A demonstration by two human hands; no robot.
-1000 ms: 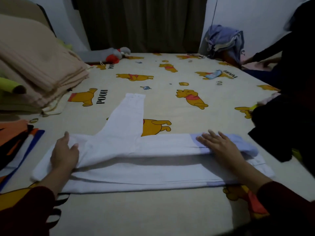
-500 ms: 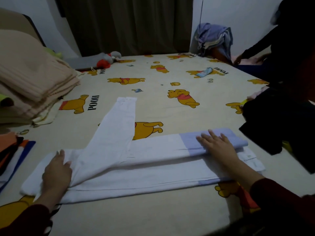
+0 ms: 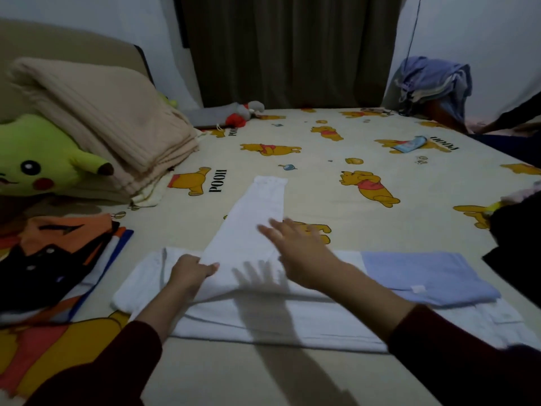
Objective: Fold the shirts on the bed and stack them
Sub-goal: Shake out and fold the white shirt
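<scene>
Across the lower middle of the frame, a white shirt (image 3: pixel 292 315) with a light blue panel lies folded into a long band on the bed (image 3: pixel 336 197), whose sheet is printed with yellow cartoon bears. One white sleeve (image 3: pixel 251 218) runs from the band up toward the centre of the picture, lying flat on the sheet. The left hand (image 3: pixel 190 273), at lower centre-left, rests on the shirt where the sleeve meets the band, its fingers curled and its thumb against the edge of the cloth, gripping it. The right hand (image 3: pixel 295 247), at centre, is spread with straight fingers over the base of the sleeve; it is blurred, and whether it touches the cloth cannot be told, though its shadow falls on the band below it. Both arms wear dark red sleeves. At the left edge sits a stack of folded shirts (image 3: pixel 55 259) in orange, black, white and blue. Above it, in the upper left, a green plush toy (image 3: pixel 38 159) leans beside a folded beige blanket (image 3: pixel 111 118). Dark clothing (image 3: pixel 518 241) lies at the right edge, and a bundle of bluish garments (image 3: pixel 433 80) sits at the upper right near the wall.
</scene>
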